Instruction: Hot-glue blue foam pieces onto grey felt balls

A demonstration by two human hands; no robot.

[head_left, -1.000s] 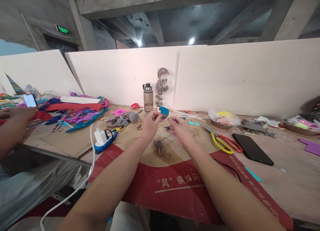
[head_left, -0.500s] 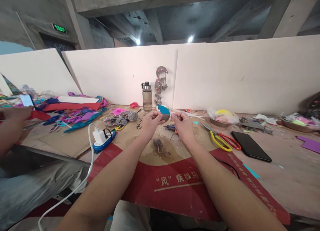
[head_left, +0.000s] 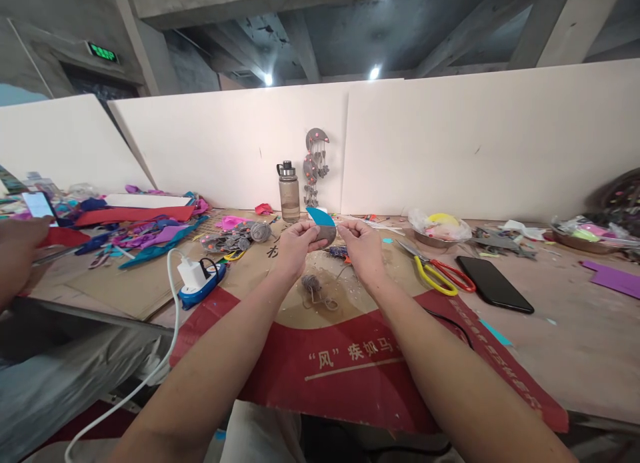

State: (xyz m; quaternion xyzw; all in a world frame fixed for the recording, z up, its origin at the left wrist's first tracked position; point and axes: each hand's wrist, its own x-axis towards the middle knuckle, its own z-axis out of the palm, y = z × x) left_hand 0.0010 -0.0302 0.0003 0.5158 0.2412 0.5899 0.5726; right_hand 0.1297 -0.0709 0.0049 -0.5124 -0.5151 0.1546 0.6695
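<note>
A small piece, blue on top and grey below [head_left: 321, 217], is pinched between the thumb and fingers of my left hand [head_left: 296, 244]. Close to its right edge, my right hand [head_left: 362, 245] has thumb and forefinger pressed together; what lies between them is too small to make out. Under the hands, a grey yarn ball [head_left: 311, 284] with a loose strand rests on the brown and red paper [head_left: 350, 363]. A dark, colourful bundle [head_left: 339, 252] lies partly behind my right hand.
Yellow- and red-handled scissors [head_left: 436, 276] and a black phone [head_left: 494, 284] lie on the right. A bottle [head_left: 289, 195] stands behind my hands. At left are a blue power strip [head_left: 203, 291], felt scraps [head_left: 145, 239] and another person's hand [head_left: 20, 249].
The view has shifted slightly, moving everything a little left. More of the grey part of the held piece shows below the blue. The other person's hand is nearer the left edge.
</note>
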